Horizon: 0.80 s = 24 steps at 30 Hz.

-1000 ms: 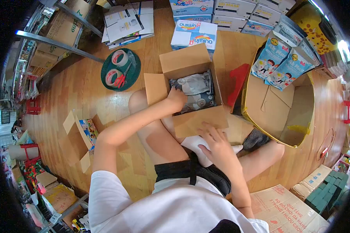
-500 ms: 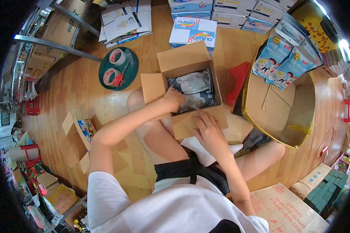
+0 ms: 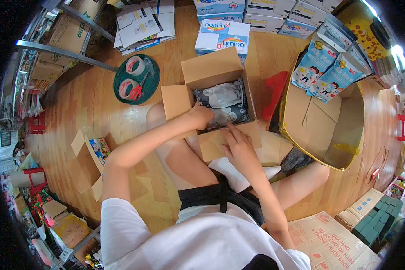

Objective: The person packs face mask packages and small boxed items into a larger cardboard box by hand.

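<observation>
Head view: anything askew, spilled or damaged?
The yellow-edged open carton on the right: wrinkled tape near its lower right corner makes it look patched or worn. Its bowed rim may be lens distortion. No spill visible.

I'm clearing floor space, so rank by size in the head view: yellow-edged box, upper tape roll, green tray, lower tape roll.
1. Yellow-edged box
2. Green tray
3. Upper tape roll and lower tape roll: too alike to rank

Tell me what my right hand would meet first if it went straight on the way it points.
Likely the nearer grey packet in the open carton, just beyond your right hand. Depth is unclear in this one view, so it might catch the carton's near edge first.
</observation>
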{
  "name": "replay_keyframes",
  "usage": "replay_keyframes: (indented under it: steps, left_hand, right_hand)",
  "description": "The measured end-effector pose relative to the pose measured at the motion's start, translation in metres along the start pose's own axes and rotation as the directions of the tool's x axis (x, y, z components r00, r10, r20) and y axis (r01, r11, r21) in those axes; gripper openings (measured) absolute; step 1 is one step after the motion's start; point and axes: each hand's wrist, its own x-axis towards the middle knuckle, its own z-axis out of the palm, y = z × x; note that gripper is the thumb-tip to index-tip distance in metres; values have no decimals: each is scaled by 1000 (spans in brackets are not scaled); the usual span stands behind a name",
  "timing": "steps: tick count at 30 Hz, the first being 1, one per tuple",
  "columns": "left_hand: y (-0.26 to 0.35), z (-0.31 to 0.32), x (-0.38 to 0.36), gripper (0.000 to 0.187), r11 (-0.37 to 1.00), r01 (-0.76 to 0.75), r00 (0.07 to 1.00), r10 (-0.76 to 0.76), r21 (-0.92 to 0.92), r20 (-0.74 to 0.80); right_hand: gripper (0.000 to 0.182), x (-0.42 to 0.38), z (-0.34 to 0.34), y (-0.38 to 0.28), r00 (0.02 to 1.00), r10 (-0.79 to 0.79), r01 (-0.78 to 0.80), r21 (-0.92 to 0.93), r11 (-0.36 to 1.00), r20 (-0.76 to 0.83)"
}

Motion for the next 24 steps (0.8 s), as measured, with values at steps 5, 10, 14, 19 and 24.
replay_keyframes:
  steps: [5,10,14,19,24]
  left_hand:
    - [-4,-23,-11,24,986,-32,997,20,-161,-73]
    - [-6,-48,-46,22,834,-107,980,-4,-541,-201]
    - [5,-82,-86,21,717,-115,949,-125,-687,-289]
    - [13,-108,-124,12,625,-161,895,-233,-764,-379]
    - [24,-138,-153,8,518,-354,748,-343,-779,-568]
  right_hand:
    - [37,8,14,7,996,16,-15,16,1000,-88]
    - [27,18,18,11,990,34,-29,39,999,-140]
    - [25,21,19,7,984,99,-92,53,994,-151]
    - [23,21,21,8,973,108,-86,115,990,-202]
    - [29,15,13,9,959,67,-2,229,974,-276]
